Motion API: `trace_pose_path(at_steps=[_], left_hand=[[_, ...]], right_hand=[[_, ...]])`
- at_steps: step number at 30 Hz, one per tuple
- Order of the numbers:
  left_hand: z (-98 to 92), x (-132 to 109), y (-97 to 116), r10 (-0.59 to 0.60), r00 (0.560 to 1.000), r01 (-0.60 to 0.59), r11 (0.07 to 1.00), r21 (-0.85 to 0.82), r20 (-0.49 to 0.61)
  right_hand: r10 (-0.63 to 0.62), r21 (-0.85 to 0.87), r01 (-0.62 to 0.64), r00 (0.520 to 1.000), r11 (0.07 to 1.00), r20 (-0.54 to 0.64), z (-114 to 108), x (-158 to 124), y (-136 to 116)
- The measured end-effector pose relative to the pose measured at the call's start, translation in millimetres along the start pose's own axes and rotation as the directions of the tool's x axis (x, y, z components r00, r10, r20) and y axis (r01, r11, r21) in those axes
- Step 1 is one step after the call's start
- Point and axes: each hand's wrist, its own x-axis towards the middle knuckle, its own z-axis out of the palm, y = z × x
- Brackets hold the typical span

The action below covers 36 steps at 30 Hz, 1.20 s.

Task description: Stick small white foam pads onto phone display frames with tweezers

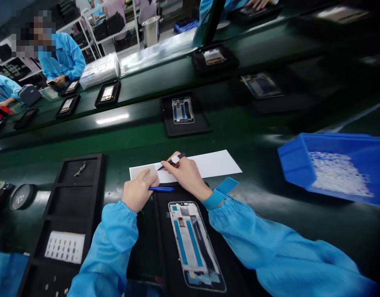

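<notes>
Right hand (185, 173) pinches dark tool (173, 160) (kind unclear); left hand (138, 193) flat, fingers together, pressing paper (214, 163).

On my feed both arms wear loose, bright blue work-coat sleeves. The left sleeve (106, 247), at 7 o'clock, gathers into an elastic cuff. The right sleeve (286, 255), at 4 o'clock, has its cuff closed by a flat blue strap tab (227, 185). The left hand (137, 194) and right hand (185, 175) are bare
</notes>
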Motion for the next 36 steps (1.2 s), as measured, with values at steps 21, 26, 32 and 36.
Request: trace_pose_path(at_steps=[21, 26, 32, 36], left_hand=[[-22.3, -14.5, 4.2, -0.124, 0.983, 0.036, 0.854, -0.519, -0.135], [-27.6, -8.8, 37.9, 0.035, 0.977, 0.095, 0.810, -0.579, 0.208], [-24.8, -12.3, 47.1, -0.007, 0.962, 0.149, 0.850, -0.505, 0.272], [-22.7, -13.1, 48.4, -0.030, 0.953, 0.185, 0.846, -0.501, 0.302]], right_hand=[[0.163, 0.375, -0.184, 0.983, 0.908, 0.087, -70.8, -72.5, 21.6], [0.216, 0.335, -0.244, 0.969, 0.910, 0.122, -72.1, -98.2, 28.3], [0.194, 0.301, -0.230, 0.970, 0.926, 0.144, -64.6, -93.9, 28.7], [0.196, 0.285, -0.228, 0.971, 0.931, 0.137, -62.3, -93.0, 30.9]])
